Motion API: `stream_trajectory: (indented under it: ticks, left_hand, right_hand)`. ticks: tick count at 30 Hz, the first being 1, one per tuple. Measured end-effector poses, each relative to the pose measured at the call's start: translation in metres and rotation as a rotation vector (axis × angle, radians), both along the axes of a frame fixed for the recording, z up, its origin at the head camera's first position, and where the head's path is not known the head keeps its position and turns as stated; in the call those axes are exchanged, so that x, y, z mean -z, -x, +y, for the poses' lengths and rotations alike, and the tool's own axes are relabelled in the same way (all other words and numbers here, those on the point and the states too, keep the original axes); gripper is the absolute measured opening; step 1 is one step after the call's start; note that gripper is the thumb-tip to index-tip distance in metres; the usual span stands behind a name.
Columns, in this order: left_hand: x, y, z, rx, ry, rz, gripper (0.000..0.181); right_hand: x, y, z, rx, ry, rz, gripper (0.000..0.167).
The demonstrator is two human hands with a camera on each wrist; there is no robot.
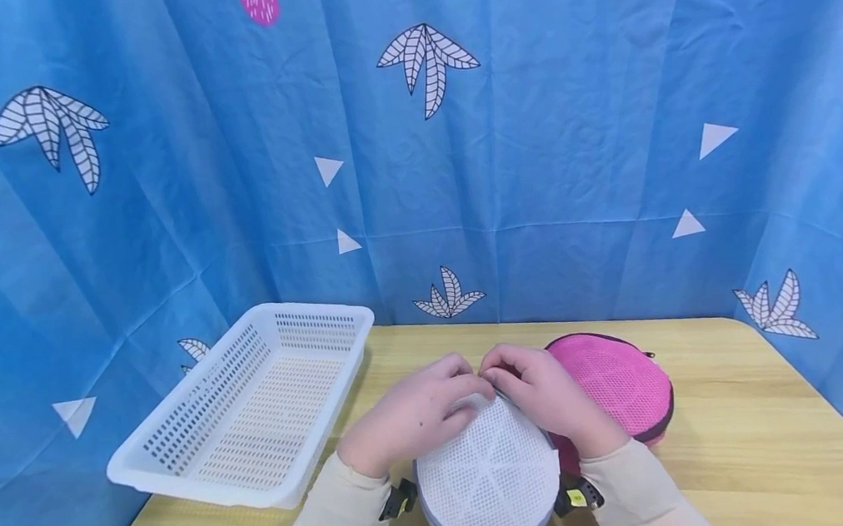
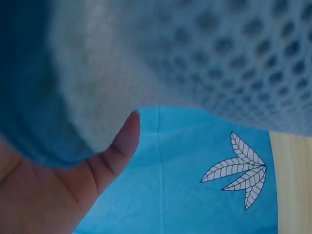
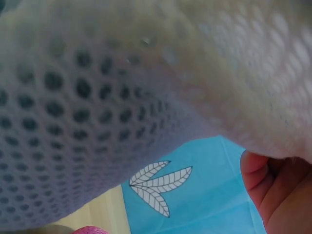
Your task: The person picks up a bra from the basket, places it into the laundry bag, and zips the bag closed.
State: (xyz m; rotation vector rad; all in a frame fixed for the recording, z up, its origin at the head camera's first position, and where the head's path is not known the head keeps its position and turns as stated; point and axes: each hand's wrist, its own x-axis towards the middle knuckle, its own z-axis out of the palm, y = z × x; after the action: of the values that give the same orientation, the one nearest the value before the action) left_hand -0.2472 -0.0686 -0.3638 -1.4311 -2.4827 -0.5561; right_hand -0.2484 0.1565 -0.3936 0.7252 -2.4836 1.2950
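A round white mesh laundry bag (image 1: 489, 478) with grey-blue piping is held up over the table's front, between the two forearms. My left hand (image 1: 423, 409) pinches its far upper edge, fingers curled. Close beside it, my right hand (image 1: 541, 390) grips the same edge with bent fingers. Whatever lies between the fingertips is too small to make out. In the left wrist view, the thumb (image 2: 124, 141) presses against the bag's white cloth (image 2: 97, 83). Honeycomb mesh (image 3: 73, 122) fills much of the right wrist view, with curled fingers (image 3: 258, 175) at its lower edge.
To the right, partly behind my right forearm, lies a pink mesh bag (image 1: 616, 384) with black trim. A white slotted plastic basket (image 1: 351, 369) stands at the left on the wooden table (image 1: 775, 432). Blue patterned curtain (image 1: 568, 133) encloses the back and sides.
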Motion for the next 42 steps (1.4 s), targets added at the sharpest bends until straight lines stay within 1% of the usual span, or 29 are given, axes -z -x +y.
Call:
stream_trajectory:
  ticks: [4,9,11,14,16,21,25,27,32,34,37,40,42]
  left_hand:
    - [0.002,-0.004,0.003,-0.018,0.026,0.068,0.037]
    - [0.003,-0.008,0.007,-0.041,0.074,0.151,0.046]
    - [0.004,-0.010,0.008,-0.046,0.082,0.174,0.046]
    - [0.006,-0.012,0.011,-0.053,0.077,0.172,0.044]
    - [0.006,-0.013,0.013,-0.057,0.073,0.142,0.042]
    - [0.005,-0.015,0.013,-0.047,0.073,0.025,0.036]
    - [0.005,-0.015,0.012,-0.047,0.062,-0.046,0.032]
    - [0.005,-0.015,0.011,-0.053,0.050,-0.062,0.031]
    - [0.006,-0.013,0.009,-0.054,0.026,-0.062,0.032]
    - [0.005,-0.012,0.009,-0.058,0.025,-0.085,0.032]
    - [0.004,-0.010,0.007,-0.088,0.031,-0.140,0.028]
    - [0.003,-0.008,0.006,-0.142,0.032,-0.209,0.023]
    - [0.002,-0.005,0.004,-0.178,0.032,-0.242,0.023]
  right_hand:
    - [0.002,0.002,-0.002,0.001,-0.004,-0.019,0.014]
    - [0.003,0.003,-0.002,0.021,0.006,-0.100,0.012]
    - [0.003,0.003,-0.002,0.035,0.010,-0.139,0.012]
    - [0.002,0.003,-0.001,0.036,0.006,-0.164,0.013]
    - [0.002,0.002,0.000,0.018,-0.007,-0.163,0.015]
    - [0.000,-0.001,-0.001,-0.039,-0.041,-0.155,0.023]
    - [0.000,-0.001,-0.002,-0.042,-0.067,-0.142,0.023]
    - [0.000,-0.001,-0.002,-0.043,-0.076,-0.136,0.020]
    - [0.002,0.000,-0.003,-0.041,-0.080,-0.129,0.017]
    - [0.002,0.001,-0.002,-0.032,-0.077,-0.111,0.016]
    - [0.002,0.001,-0.001,-0.021,-0.063,-0.080,0.016]
    - [0.002,0.001,0.000,-0.020,-0.045,-0.051,0.014]
    - [0.002,0.001,0.001,-0.019,-0.036,-0.047,0.012]
